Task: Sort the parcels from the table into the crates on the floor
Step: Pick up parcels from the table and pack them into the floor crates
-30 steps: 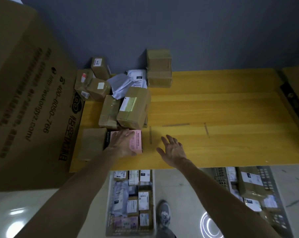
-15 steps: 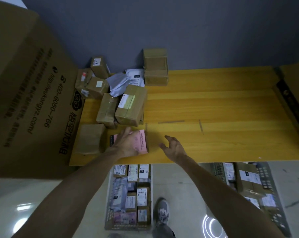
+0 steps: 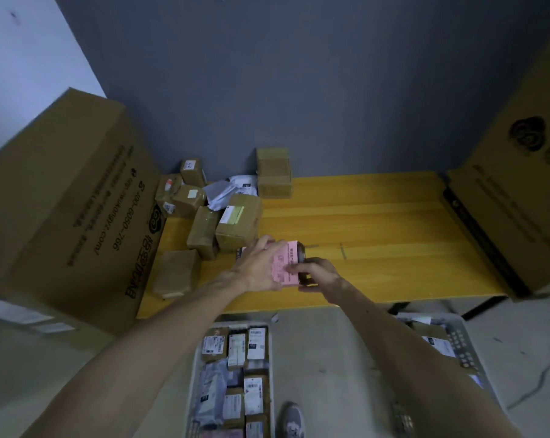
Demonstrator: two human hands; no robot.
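Over table (image 3: 377, 216) edge, L hand (image 3: 261, 267) & R hand (image 3: 319, 275) fingers grip pink parcel (image 3: 287, 265).

We're looking down on a yellow wooden table (image 3: 377, 222) set against a dark grey-blue wall (image 3: 330, 90), and the light is dim all over. Up at far left we catch a strip of paler wall (image 3: 24, 58). A huge printed carton (image 3: 62, 200) stands against the table's left edge, and another big carton (image 3: 520, 184) covers its right edge. Below the near edge we see pale, faintly glossy floor (image 3: 330, 358), with a thin crack (image 3: 543, 382) running through it at right.
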